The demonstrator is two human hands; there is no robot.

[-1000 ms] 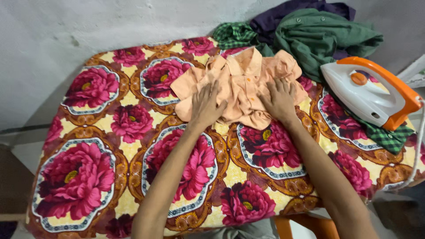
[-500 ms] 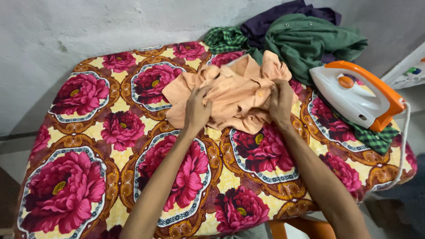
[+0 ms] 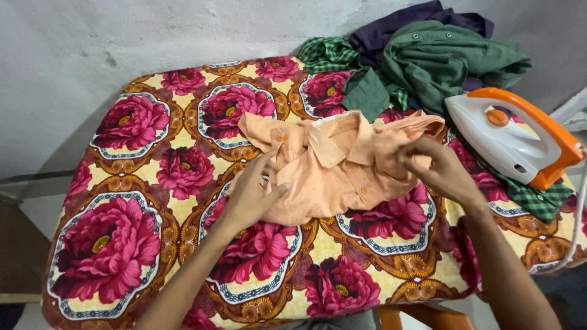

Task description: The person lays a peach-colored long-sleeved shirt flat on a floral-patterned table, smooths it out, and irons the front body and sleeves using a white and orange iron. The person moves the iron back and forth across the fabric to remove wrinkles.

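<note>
A: Where is the orange shirt [image 3: 339, 165]?

B: It lies crumpled on the flowered cloth [image 3: 122, 244] that covers the bench, a little toward the far edge and right of the middle, collar up and buttons showing.

A: What are your hands doing?

B: Your left hand [image 3: 251, 195] rests on the shirt's near left part, fingers [image 3: 269, 160] pinched together on a fold of the fabric. Your right hand [image 3: 443, 171] is at the shirt's right end, fingers [image 3: 413, 160] closed on the bunched cloth there. Both hands grip the shirt.

A: And what sits around it?

B: The iron [image 3: 510, 135], white with an orange handle, stands near the right edge of the bench on a green checked cloth [image 3: 532, 198], just beside your right hand and apart from it. Its cord [image 3: 578, 208] drops over the right edge. At the far right corner a heap lies against the wall: a green shirt [image 3: 440, 64], a dark purple garment [image 3: 397, 30] behind it, and another green checked piece [image 3: 324, 52] to their left. The heap's near edge comes just beside the orange shirt's collar.
</note>
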